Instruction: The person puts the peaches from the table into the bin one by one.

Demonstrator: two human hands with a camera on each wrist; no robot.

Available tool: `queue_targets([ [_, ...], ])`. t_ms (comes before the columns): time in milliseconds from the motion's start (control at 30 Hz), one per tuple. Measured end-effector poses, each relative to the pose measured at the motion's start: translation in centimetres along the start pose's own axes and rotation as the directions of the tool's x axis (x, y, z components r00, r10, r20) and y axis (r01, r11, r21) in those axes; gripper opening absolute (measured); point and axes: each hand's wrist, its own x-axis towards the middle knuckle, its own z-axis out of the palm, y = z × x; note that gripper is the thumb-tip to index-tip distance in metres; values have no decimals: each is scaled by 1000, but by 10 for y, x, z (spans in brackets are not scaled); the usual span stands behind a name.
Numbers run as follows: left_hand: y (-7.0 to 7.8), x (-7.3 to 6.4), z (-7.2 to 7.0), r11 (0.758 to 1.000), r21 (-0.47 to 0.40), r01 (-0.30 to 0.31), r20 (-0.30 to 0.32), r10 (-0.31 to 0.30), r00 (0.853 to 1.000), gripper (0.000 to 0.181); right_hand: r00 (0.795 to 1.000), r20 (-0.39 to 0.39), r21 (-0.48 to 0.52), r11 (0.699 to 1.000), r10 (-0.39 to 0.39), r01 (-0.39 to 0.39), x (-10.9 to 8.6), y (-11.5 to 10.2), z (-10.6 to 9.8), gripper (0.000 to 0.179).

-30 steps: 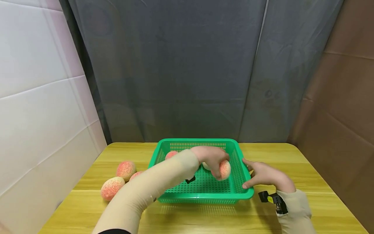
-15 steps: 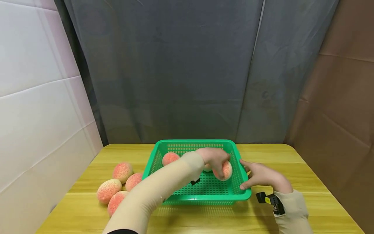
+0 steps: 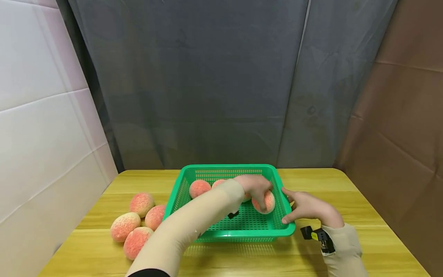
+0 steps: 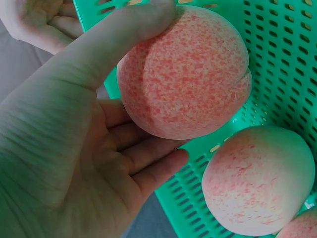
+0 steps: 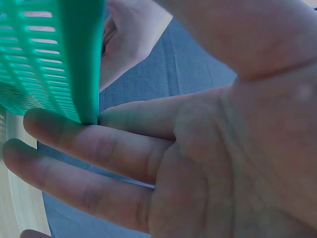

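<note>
My left hand [image 3: 255, 187] reaches into the green plastic basket [image 3: 242, 233] and grips a peach [image 4: 188, 74] near its right side, thumb over the top and fingers behind. Beside that fruit lies another peach [image 4: 257, 181] in the basket, partly hidden by the hand in the head view. Farther left inside, a peach [image 3: 199, 188] sits against the back, with one more [image 3: 218, 182] half covered by the left sleeve. At the basket's right edge, my right hand [image 3: 308, 207] touches the rim from outside; its fingers [image 5: 94, 146] extend fairly straight along the wall's underside.
Several peaches lie clustered on the wooden table [image 3: 311, 254] left of the basket, including a yellowish peach [image 3: 125, 227] and a redder peach [image 3: 136, 242]. A grey curtain [image 3: 200, 84] hangs behind the table, with a white panel [image 3: 41, 115] left and a brown one [image 3: 398, 134] right.
The view has shifted slightly, and the left forearm has swung a little right, uncovering more peaches on the table. The left hand keeps its peach; the right hand stays at the rim.
</note>
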Motion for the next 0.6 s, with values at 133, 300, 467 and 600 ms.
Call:
queue_targets([
  [133,0,3,1,1000,-9,-5,9,5,1000,35,1000,1,-2,1000,-2,2,0,0,-1,105],
  [300,-3,7,6,1000,-20,11,13,-10,1000,41,1000,-1,2,1000,3,-3,0,-1,-1,105],
  [467,-5,10,12,999,-18,37,27,-37,999,40,1000,-5,-7,1000,6,-6,1,-1,0,105],
  [600,-6,13,14,999,-20,39,29,-39,999,40,1000,-8,-10,1000,5,-5,1,0,0,106],
])
